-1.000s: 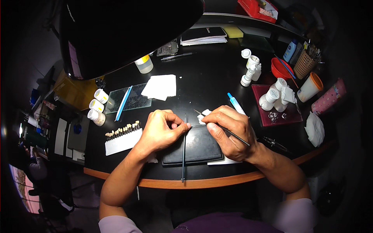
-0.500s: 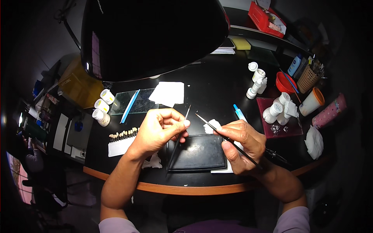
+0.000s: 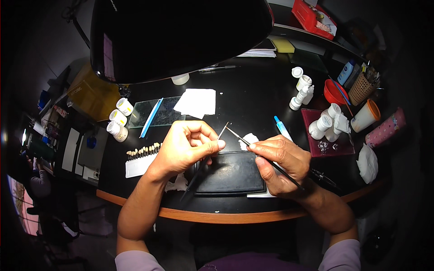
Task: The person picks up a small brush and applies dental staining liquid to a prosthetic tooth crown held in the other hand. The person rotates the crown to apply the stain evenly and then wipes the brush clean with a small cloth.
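Left-hand tool (image 3: 223,131): slim and dark-handled, raised above the worktop (image 3: 257,90), its pale end pointing far.
Right-hand tool (image 3: 239,137): slim too, its tip just beside the other's; you cannot tell whether they touch.
Left hand (image 3: 190,142): your grip pinches the first tool between thumb and fingers.
Right hand (image 3: 285,160): your grip pinches the second tool like a pen.
Flat black case (image 3: 230,174): on the worktop, between your hands and the near edge.
Tip work: you seem partway through, neither tool laid down; how much is finished or left does not show.
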`<action>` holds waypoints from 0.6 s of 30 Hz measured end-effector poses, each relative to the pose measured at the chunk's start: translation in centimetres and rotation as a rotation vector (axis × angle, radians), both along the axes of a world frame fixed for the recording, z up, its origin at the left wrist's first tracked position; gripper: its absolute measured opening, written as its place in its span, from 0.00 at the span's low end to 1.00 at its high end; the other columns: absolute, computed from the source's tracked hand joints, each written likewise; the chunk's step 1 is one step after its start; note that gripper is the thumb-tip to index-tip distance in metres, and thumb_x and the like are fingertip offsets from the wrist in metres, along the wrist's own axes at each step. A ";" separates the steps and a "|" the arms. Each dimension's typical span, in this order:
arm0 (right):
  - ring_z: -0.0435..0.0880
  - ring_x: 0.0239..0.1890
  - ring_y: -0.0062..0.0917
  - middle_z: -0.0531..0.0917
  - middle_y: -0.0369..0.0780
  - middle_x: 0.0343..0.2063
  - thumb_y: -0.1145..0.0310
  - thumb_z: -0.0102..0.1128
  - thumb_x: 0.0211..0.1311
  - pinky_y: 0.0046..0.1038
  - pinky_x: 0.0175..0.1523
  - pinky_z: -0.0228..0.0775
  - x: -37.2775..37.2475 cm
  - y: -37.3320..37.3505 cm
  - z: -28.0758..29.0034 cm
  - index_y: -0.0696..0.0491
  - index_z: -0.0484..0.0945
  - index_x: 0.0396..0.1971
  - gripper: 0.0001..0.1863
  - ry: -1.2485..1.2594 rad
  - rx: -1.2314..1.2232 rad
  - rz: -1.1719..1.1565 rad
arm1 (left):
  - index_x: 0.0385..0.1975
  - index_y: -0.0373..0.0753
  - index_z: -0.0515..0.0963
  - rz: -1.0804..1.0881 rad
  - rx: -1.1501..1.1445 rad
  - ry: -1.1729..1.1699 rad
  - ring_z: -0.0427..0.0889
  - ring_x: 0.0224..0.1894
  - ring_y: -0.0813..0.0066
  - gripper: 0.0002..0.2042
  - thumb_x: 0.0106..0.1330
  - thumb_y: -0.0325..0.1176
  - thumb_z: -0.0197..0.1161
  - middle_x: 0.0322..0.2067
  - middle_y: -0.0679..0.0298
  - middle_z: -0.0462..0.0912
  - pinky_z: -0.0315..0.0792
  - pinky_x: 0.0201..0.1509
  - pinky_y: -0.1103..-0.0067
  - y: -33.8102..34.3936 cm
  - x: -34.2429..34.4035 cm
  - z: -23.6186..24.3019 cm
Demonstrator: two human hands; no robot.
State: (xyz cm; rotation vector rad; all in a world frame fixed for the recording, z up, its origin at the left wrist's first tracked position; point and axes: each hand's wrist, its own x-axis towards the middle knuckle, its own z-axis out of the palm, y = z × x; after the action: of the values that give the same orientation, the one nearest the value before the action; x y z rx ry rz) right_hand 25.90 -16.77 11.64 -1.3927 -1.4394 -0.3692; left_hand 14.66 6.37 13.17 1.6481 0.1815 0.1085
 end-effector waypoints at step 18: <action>0.90 0.35 0.36 0.89 0.48 0.34 0.83 0.65 0.57 0.32 0.43 0.82 0.2 0.1 -0.3 0.64 0.85 0.41 0.11 0.009 -0.014 -0.025 | 0.30 0.35 0.81 0.013 0.002 -0.024 0.76 0.19 0.89 0.09 0.61 0.29 0.78 0.21 0.69 0.82 0.75 0.25 0.86 0.0 0.0 0.0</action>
State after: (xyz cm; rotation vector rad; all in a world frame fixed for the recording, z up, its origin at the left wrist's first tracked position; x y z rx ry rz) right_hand 26.08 -16.63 11.31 -1.4233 -1.4209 -0.3690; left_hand 14.63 6.33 13.16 1.6474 0.1732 0.1384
